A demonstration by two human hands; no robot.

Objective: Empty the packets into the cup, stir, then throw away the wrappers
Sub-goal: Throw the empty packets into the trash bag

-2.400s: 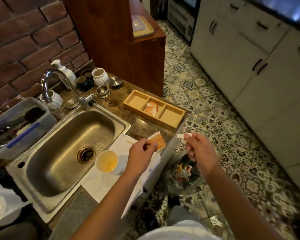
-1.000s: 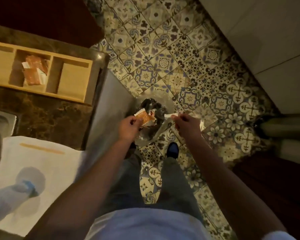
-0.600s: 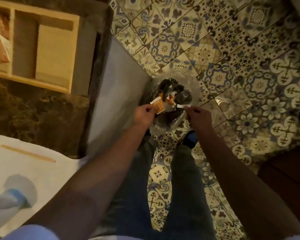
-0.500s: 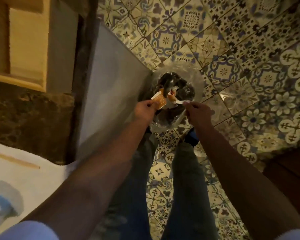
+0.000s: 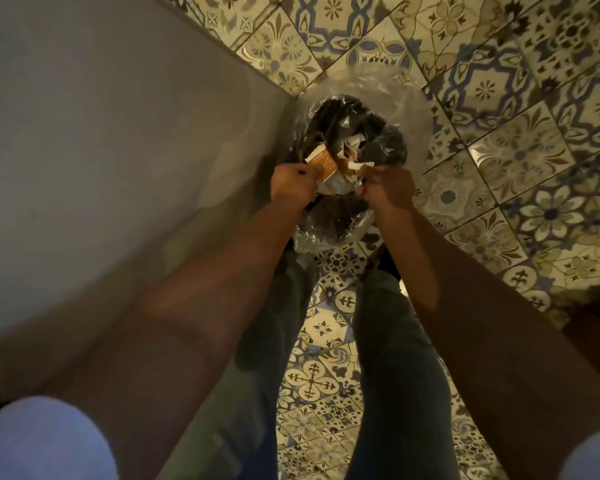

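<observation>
I look straight down at a waste bin [image 5: 388,88] lined with a clear plastic bag, standing on the floor. My left hand [image 5: 293,183] pinches an orange and white wrapper [image 5: 323,161] over the bin's opening. My right hand [image 5: 388,187] pinches a small white torn strip [image 5: 362,166] just beside it, also above the bin. Crumpled wrappers [image 5: 352,145] lie inside the bin. The cup is out of view.
A grey cabinet side [image 5: 118,133] rises at the left, touching the bin. Patterned blue and cream floor tiles [image 5: 516,161] spread to the right. My legs in jeans [image 5: 395,358] stand below the bin.
I turned from the counter and bent over the bin. Both hands carried the wrapper and strip down close to the bin's opening; the counter and tray left the view.
</observation>
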